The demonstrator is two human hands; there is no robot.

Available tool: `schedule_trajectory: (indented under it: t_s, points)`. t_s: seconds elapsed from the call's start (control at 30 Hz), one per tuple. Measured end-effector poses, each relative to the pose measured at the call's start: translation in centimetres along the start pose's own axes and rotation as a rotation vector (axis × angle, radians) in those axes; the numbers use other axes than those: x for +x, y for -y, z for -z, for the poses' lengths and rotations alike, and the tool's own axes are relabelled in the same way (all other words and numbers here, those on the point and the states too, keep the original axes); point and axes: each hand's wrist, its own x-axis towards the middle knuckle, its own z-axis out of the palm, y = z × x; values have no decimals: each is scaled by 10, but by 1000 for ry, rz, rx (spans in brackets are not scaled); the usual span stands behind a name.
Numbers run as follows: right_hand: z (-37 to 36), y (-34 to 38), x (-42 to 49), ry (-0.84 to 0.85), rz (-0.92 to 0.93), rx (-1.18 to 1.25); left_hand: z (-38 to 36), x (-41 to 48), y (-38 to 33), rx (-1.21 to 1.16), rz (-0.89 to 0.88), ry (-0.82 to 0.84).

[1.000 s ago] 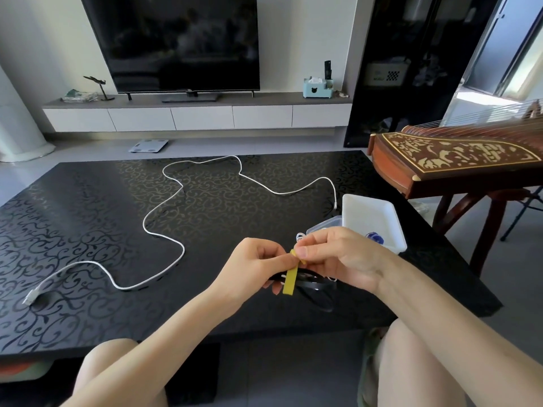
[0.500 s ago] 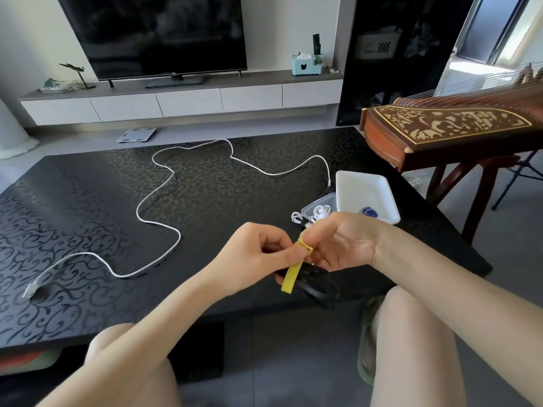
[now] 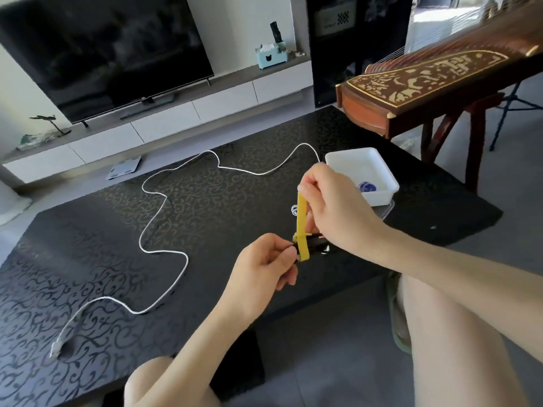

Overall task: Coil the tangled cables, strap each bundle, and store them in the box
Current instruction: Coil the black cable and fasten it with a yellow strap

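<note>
My left hand (image 3: 266,267) grips a coiled black cable bundle (image 3: 318,247) at the table's front edge. A yellow strap (image 3: 301,224) is looped around that bundle. My right hand (image 3: 332,207) pinches the strap's free end and holds it pulled straight up. A long white cable (image 3: 164,227) lies uncoiled in loose curves across the black patterned table (image 3: 102,259). The white box (image 3: 364,173) stands at the table's right, with a blue coil (image 3: 367,187) inside. Part of a white cord (image 3: 294,209) shows behind the strap.
A clear lid (image 3: 386,211) lies by the box. A wooden zither on a stand (image 3: 435,83) juts over the table's right corner. A TV (image 3: 102,51) and low cabinet (image 3: 164,116) are behind. My knees are under the front edge.
My right hand has risen, drawing the yellow strap upward and taut through its loop. The view has tilted and moved closer to the table.
</note>
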Motion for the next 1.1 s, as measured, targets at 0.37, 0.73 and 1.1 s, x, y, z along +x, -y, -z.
schedule_trajectory:
  t_s: [0.37, 0.73, 1.1]
  points:
    - [-10, -23, 19, 82, -152, -10, -12, 15, 0, 360, -257, -219]
    - [1, -23, 24, 417, -556, 332, -13, 17, 0, -287, -164, -41]
    - [-20, -33, -1, 446, -902, 784, -12, 26, 5, -545, -27, -202]
